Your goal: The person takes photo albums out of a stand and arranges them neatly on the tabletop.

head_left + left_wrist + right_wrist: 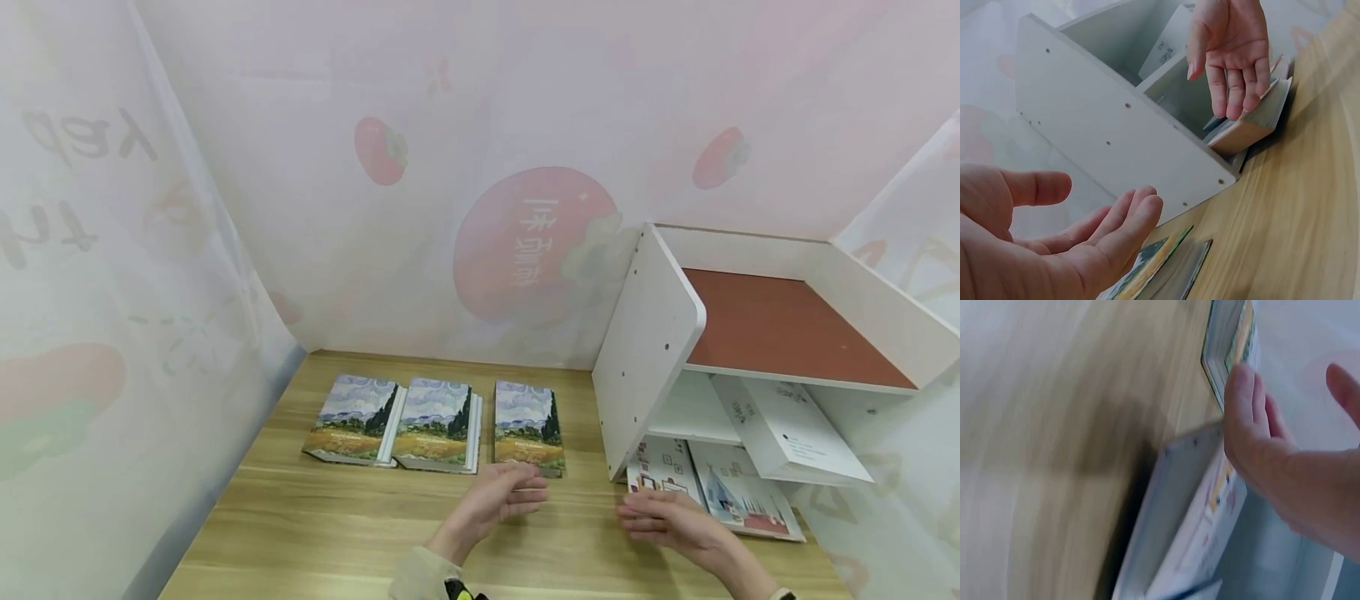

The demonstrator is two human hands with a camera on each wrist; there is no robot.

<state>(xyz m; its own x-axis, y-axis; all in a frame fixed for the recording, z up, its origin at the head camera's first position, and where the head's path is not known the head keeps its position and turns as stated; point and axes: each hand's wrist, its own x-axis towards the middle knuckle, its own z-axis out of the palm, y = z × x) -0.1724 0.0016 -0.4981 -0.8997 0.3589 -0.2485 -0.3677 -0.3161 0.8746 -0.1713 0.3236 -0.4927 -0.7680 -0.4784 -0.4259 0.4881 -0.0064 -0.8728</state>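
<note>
My left hand (497, 507), fingers fairly straight and thumb apart, hovers at the near edge of the rightmost landscape-cover book (527, 421). It holds nothing; in the left wrist view that book's corner (1157, 269) shows below the fingers. My right hand (678, 527) has its fingers extended and palm turned inward, also holding nothing. It is in front of the shelf's lower compartment, nearest to a white illustrated book (663, 471). A second illustrated book (738, 487) with a tent picture lies to its right. In the right wrist view the right hand (1285, 450) overlaps the illustrated book (1207, 519).
Two more landscape-cover books, left (356, 412) and middle (435, 417), lie in the same row on the wooden table (322, 525). At right stands a white shelf (652, 333) with a red-brown top board (787, 325). A thick white book (798, 425) lies in its middle compartment.
</note>
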